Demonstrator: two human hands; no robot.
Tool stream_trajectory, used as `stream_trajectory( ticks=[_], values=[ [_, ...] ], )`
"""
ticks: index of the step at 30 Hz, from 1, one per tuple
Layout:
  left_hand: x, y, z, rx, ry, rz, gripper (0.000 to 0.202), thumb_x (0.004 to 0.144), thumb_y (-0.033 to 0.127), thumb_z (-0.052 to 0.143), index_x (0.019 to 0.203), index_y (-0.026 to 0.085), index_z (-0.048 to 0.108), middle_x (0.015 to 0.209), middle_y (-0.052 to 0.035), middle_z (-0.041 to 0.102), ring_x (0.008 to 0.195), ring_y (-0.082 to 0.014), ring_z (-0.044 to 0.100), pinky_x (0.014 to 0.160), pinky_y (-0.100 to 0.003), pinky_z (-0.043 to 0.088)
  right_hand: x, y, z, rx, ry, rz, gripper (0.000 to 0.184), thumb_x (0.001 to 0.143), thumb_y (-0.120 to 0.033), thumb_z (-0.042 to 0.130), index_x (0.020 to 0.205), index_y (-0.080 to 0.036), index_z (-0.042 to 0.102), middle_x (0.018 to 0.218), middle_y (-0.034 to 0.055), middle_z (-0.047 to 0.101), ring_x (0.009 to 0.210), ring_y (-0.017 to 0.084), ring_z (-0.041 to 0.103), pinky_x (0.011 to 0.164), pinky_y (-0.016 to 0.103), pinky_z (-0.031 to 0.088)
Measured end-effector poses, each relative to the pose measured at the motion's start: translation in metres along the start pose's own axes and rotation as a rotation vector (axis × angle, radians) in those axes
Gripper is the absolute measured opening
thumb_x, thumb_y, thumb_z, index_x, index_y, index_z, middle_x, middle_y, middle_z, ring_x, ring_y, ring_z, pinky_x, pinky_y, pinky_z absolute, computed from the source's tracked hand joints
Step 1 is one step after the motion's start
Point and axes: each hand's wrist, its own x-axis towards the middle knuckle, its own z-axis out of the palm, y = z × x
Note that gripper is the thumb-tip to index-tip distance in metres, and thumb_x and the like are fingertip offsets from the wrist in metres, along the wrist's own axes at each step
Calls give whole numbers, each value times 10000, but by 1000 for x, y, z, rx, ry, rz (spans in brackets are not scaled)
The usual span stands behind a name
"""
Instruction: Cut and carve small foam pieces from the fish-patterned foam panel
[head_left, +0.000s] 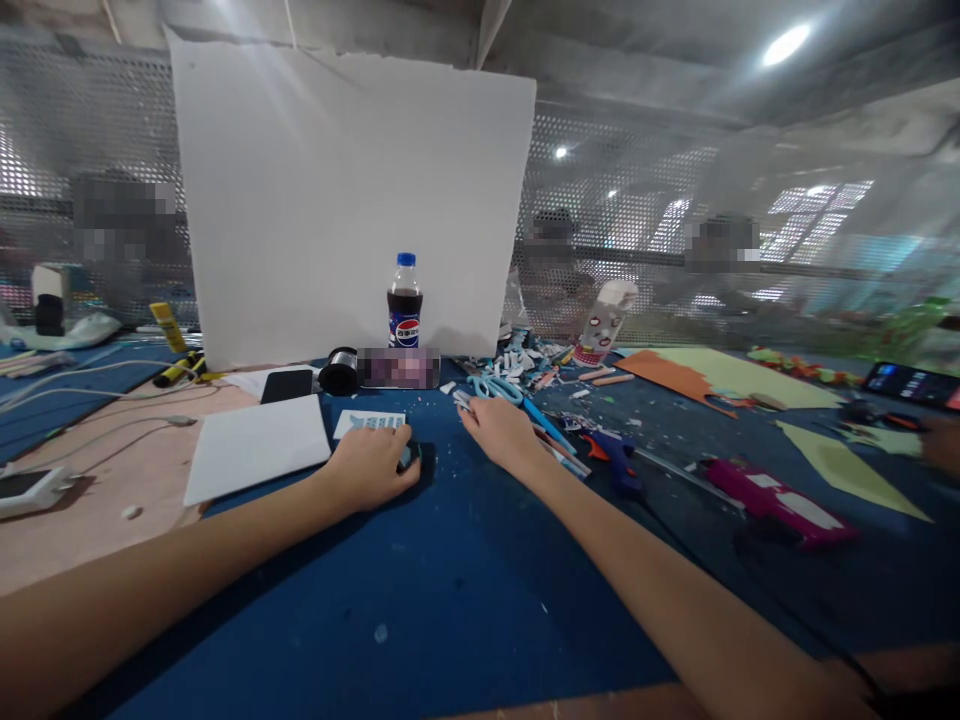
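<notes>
My left hand (pixel 373 465) rests on the blue table mat (pixel 465 590), fingers curled over a small dark object (pixel 411 458) that I cannot name, just below a small white printed card (pixel 367 422). My right hand (pixel 499 428) reaches forward with its fingers closed on small white pieces (pixel 459 400) beside blue-handled scissors (pixel 496 387). A Pepsi bottle (pixel 405 303) stands upright behind both hands, in front of a large white board (pixel 345 200).
A white sheet (pixel 255 448), black phone (pixel 286 385) and tape roll (pixel 339 371) lie left of centre. Paper scraps (pixel 525 362), a blue glue gun (pixel 619 460), a pink tool (pixel 772 500) and orange and yellow paper (pixel 705 375) lie right. Other people sit behind the mesh screen.
</notes>
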Motion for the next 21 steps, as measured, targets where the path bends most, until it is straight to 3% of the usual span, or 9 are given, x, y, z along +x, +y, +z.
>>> stream_trajectory(
  ticks=[5,8,11,14,21],
  values=[
    [-4,2,2,131,112,-66,549,831,544,316,1042,84,528,779,-152,612,667,-288,582,569,-358,402,3,9,4,-13,175,40,371,895,-406,327,841,-119,557,837,137,579,853,257,516,633,293,385],
    [-2,-7,1,161,244,-69,377,866,415,325,966,122,540,858,-136,583,773,-265,547,682,-373,394,3,12,1,-37,289,44,275,887,-297,341,860,-110,541,883,147,559,907,267,478,735,324,376],
    [4,-21,3,180,335,-167,277,867,328,352,943,127,528,977,-152,542,920,-295,486,766,-403,373,5,18,-2,-34,325,107,202,857,-226,360,870,-113,526,885,146,552,899,265,466,760,334,362],
    [10,-33,12,83,307,-285,254,865,284,356,984,117,505,1008,-144,530,935,-283,481,787,-392,386,6,20,0,14,315,79,178,850,-237,374,828,-128,512,859,133,544,863,248,465,737,323,357],
    [13,-33,20,67,226,-395,287,853,302,385,1041,108,480,1023,-148,511,975,-316,464,777,-428,397,-7,-6,-5,223,227,-237,218,859,-329,379,727,-170,450,734,53,497,731,171,449,613,253,328]
  ],
)
